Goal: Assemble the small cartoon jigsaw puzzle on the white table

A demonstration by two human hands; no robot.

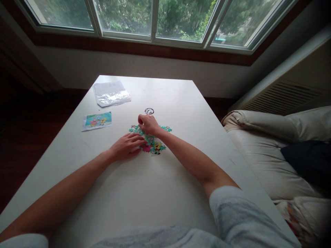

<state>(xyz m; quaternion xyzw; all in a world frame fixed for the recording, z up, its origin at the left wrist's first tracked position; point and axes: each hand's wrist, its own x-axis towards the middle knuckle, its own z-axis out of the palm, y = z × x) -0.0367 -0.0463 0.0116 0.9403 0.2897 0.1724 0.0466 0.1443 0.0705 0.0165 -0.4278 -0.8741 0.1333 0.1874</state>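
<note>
A partly joined jigsaw puzzle (152, 146) with cartoon figures lies on the white table (144, 193). My left hand (128, 145) rests flat at the puzzle's left side, fingers stretched out and the tips touching its edge. Above it, my right hand (148, 124) reaches over the loose puzzle pieces (134, 128). Its fingers are pinched together at the left end of that pile; whatever they hold is too small or hidden to make out. More loose pieces (167, 128) show to the right of my right wrist.
A picture sheet (97, 120) with similar cartoon figures lies left of the puzzle. Behind it is a clear plastic bag (111, 93) with papers. A small round object (149, 111) sits beyond my right hand. A cushioned sofa (256, 151) stands along the table's right side.
</note>
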